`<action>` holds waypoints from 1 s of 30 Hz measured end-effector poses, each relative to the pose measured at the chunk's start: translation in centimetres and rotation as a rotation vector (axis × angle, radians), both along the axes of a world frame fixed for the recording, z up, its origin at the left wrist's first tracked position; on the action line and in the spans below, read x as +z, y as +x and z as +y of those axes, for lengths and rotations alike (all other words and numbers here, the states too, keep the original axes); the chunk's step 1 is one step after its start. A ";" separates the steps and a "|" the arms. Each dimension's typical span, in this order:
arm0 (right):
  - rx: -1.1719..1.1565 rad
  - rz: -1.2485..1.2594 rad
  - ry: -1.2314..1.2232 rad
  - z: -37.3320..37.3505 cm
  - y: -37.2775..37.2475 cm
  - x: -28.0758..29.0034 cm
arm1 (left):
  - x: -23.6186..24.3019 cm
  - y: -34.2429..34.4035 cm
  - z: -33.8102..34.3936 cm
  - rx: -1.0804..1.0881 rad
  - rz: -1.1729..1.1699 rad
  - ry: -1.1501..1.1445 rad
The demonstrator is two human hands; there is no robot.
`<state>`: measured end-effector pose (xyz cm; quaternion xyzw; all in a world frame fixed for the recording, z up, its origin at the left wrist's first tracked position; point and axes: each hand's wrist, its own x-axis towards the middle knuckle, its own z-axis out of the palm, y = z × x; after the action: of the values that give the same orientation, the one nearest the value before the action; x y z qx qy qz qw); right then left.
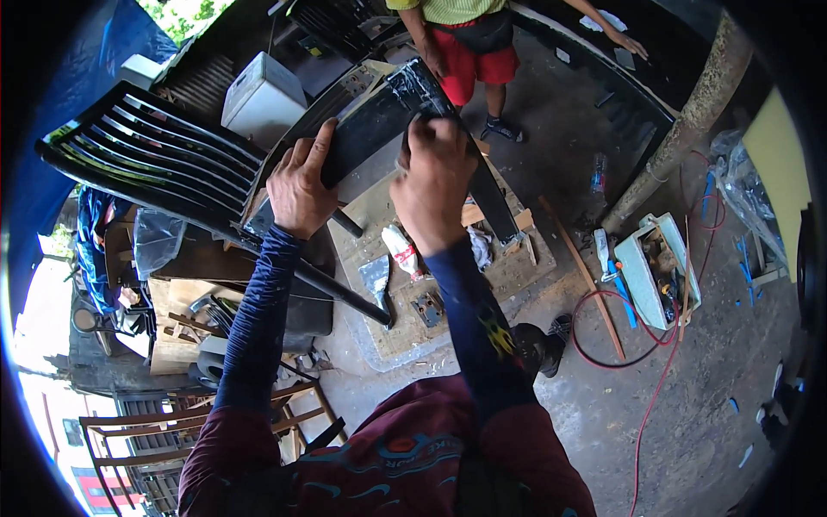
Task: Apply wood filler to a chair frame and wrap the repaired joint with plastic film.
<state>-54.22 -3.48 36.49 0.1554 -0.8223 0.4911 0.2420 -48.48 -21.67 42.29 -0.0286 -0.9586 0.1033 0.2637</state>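
A black wooden chair (366, 142) with a slatted back lies tipped over a low worktable (405, 343). My left hand (301, 191) grips the edge of its seat frame, the index finger stretched along the wood. Close to the frame's far corner, where whitish smears mark the black paint, my right hand (433, 181) is closed against the chair. Whatever its curled fingers hold is hidden. Below my hands, a wide putty knife (376, 277), a white bottle with red print (400, 248), a crumpled whitish wad (480, 248) and a small brownish block (427, 308) lie on the table.
Beyond the chair stands a person (476, 65) in red shorts. A toolbox (631, 280), a wooden strip (586, 280) and a looped red hose (652, 414) occupy the floor at right, near a slanting pole (699, 112). Wooden frames (142, 420) stand at lower left.
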 end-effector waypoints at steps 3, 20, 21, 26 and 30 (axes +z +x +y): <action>-0.013 0.055 -0.051 1.7 -0.6 -0.5 | 0.2 0.1 -0.4 0.035 0.000 -0.009; 0.207 -0.038 0.069 2.4 -2.0 2.5 | -0.3 0.1 1.2 0.081 0.019 0.008; 0.216 -0.037 0.068 2.7 -2.4 2.1 | -0.4 0.1 1.5 0.079 0.009 0.016; 0.162 0.194 0.171 5.4 -4.6 3.2 | -0.4 0.5 1.9 0.039 -0.004 0.029; 0.222 0.238 0.246 5.4 -5.7 3.6 | -0.6 0.8 2.0 0.051 0.022 0.024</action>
<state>-59.92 1.88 40.09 0.3302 -0.8195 0.3888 0.2611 -47.64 -19.71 41.70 -0.0001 -0.9573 0.0987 0.2716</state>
